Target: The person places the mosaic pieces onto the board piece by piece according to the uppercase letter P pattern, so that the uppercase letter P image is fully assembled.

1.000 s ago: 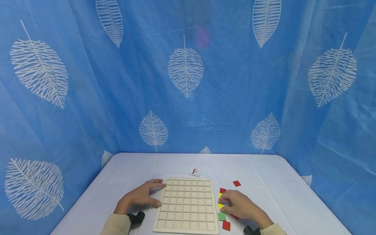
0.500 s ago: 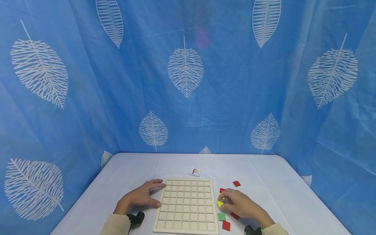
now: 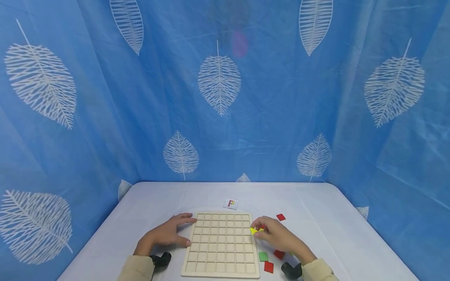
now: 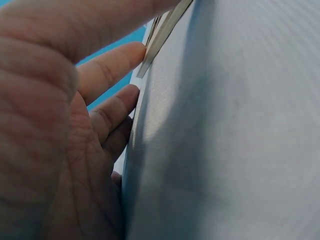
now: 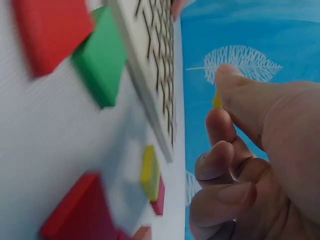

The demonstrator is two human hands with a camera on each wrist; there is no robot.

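My right hand [image 3: 275,236] pinches a small yellow tile [image 5: 217,101] between thumb and index finger, raised near the right edge of a pale wooden grid board [image 3: 219,274]. The other fingers of that hand curl loosely. Below it, in the right wrist view, a second yellow tile [image 5: 150,172] lies by a red one on the cloth. At the board's left edge rests my left hand [image 3: 165,233], thumb and fingers spread along the side. In the left wrist view its fingertips [image 4: 135,52] are right at the board's edge. No tiles sit in the board's squares.
Right of the board lie a green tile [image 3: 263,256] and red tiles [image 3: 268,267], with another red tile [image 3: 280,217] farther back. Behind the board is a small patterned card [image 3: 230,203]. A blue leaf-print curtain [image 3: 263,117] surrounds the white table [image 3: 175,195].
My right hand has picked up a yellow tile from the group and moved left and slightly away, toward the board's right edge. My left hand stays at the board. The head view has shifted slightly.
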